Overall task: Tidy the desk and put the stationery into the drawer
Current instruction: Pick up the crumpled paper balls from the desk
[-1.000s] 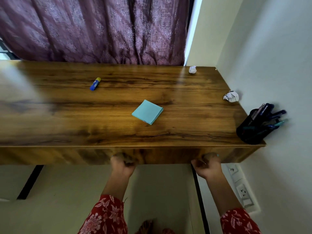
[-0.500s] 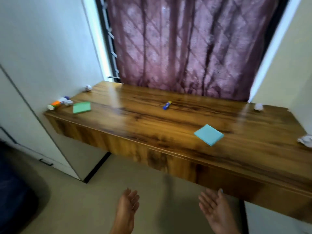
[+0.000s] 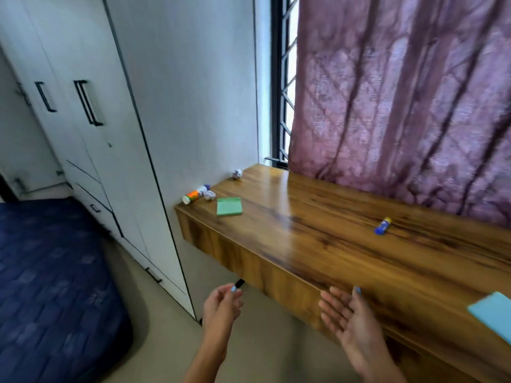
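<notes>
A long wooden desk runs from the left wall to the right edge of the view. On it lie a green sticky-note pad, an orange and white tube at the far left corner, a blue and yellow glue stick and a light blue pad cut off at the right. My left hand hovers below the desk's front panel, fingers loosely curled, holding nothing. My right hand is spread palm-up in front of the panel, empty.
Two crumpled paper balls sit at the desk's left end. A white wardrobe with black handles stands left of the desk, a blue mattress lies on the floor, and a mauve curtain hangs behind the desk.
Both hands let go of the desk's underside and dropped away from it, opening. The view swung left, from the desk's right end to its left end and the wardrobe.
</notes>
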